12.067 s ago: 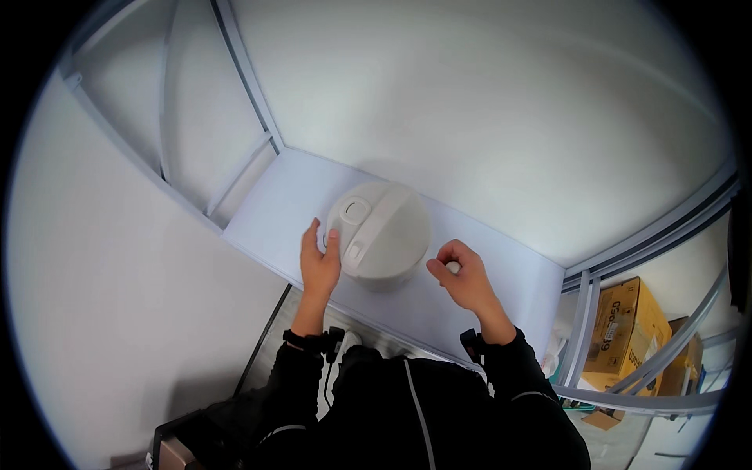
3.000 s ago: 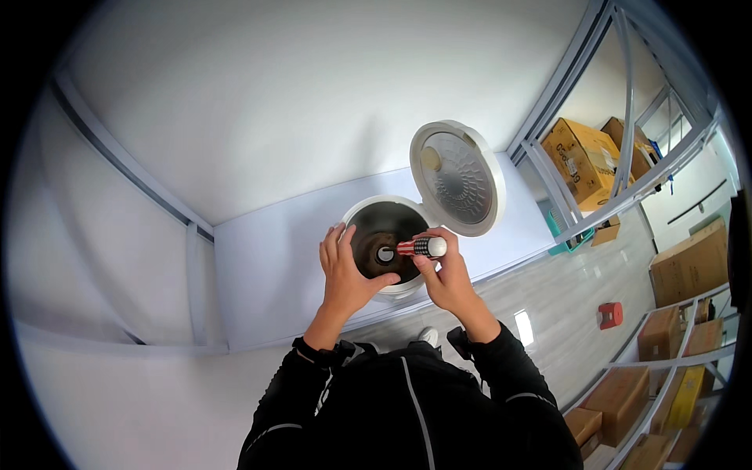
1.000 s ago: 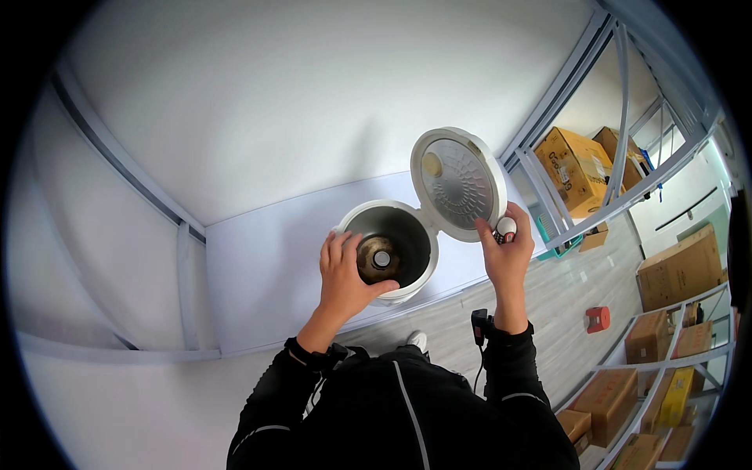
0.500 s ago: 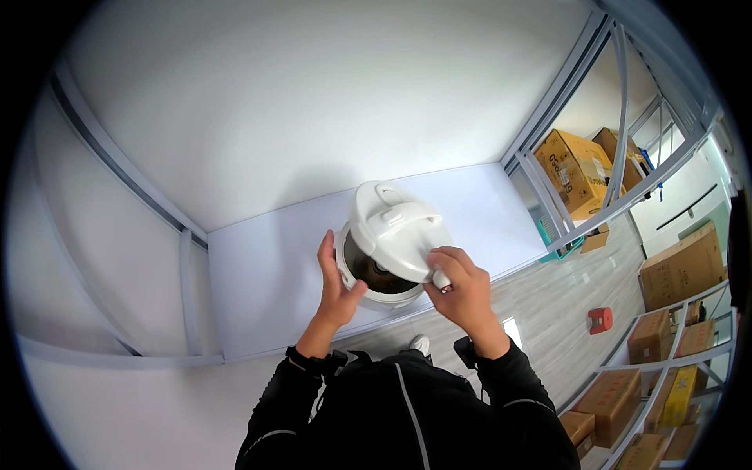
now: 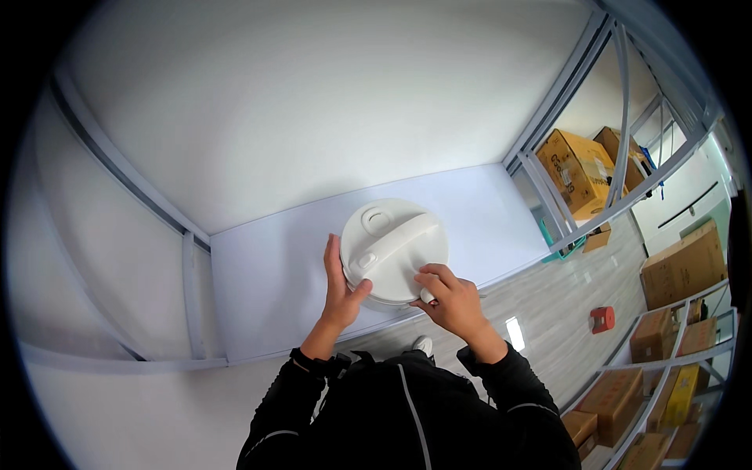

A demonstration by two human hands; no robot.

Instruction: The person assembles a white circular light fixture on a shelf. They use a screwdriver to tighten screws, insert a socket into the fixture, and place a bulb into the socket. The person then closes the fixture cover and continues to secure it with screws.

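Observation:
A round white lidded pot [image 5: 384, 304] stands on the white shelf, close to its front edge. Its white lid [image 5: 403, 265] lies over the mouth and hides the inside; a raised bar handle crosses the lid, with a round fitting beside it. My left hand [image 5: 342, 294] cups the pot's left side, fingers along the wall and thumb at the lid's near edge. At the near right rim, my right hand [image 5: 450, 301] is closed on the lid's edge, around a small white stub [image 5: 427, 296] sticking out there.
The white shelf [image 5: 262, 301] runs between grey metal posts, with a pale wall behind. To the right, cardboard boxes [image 5: 576, 174] sit beyond the frame, and a red stool [image 5: 601, 319] stands on the floor. More boxes [image 5: 611, 398] fill a rack at lower right.
The lid has come down from its tilted position and now covers the pot's dark inside. My right hand moved slightly down with it; my left hand stayed at the pot's side.

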